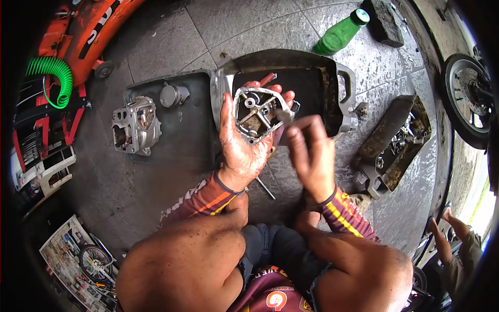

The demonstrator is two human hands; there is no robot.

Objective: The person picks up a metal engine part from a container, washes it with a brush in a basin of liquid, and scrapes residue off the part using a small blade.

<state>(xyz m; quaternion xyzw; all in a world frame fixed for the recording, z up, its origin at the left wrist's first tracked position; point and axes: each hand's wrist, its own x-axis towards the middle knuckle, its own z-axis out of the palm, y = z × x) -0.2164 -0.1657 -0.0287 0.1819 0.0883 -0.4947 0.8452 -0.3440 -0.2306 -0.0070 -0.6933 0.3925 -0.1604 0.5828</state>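
Note:
My left hand is closed around a metal engine cover, its hollow, ribbed inside facing up. My fingers rise behind its far edge, and the palm shows below it. At the cover's right edge, my right hand is pinched, with thumb and forefinger together. A small dark piece at those fingertips is smeared by motion, so I cannot make out what it is. Both hands are over the dark tray on the floor.
To the left, a grey tray bears a metal engine block and a piston. A green bottle stands beyond the trays. On the right lies a bin of small metal parts, near a wheel and another person's legs.

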